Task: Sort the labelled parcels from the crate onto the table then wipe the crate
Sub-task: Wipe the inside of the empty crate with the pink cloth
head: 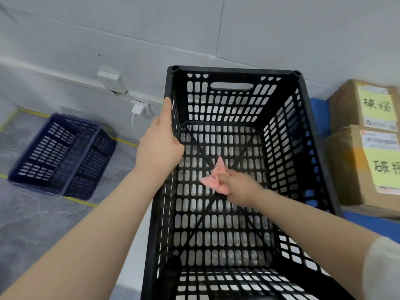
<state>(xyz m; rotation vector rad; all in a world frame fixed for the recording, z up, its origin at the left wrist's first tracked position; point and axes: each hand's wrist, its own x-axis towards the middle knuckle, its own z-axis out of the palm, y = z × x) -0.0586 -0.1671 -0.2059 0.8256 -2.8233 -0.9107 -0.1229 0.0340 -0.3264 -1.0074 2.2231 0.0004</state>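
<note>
A black slotted plastic crate (233, 71) fills the middle of the head view, with nothing inside but my hand and a cloth. My left hand (160, 144) grips the crate's left rim, thumb lying along the outside. My right hand (240, 189) reaches down inside the crate and holds a crumpled pink cloth (214, 179) against the slotted floor. Two brown cardboard parcels with yellow handwritten labels, an upper parcel (365, 105) and a lower parcel (372, 165), sit stacked on a blue table (368, 219) at the right.
A dark blue slotted crate (60, 154) lies on the grey floor at the left, inside yellow tape lines. A white wall with a socket box (112, 82) and a plugged charger (137, 110) runs behind.
</note>
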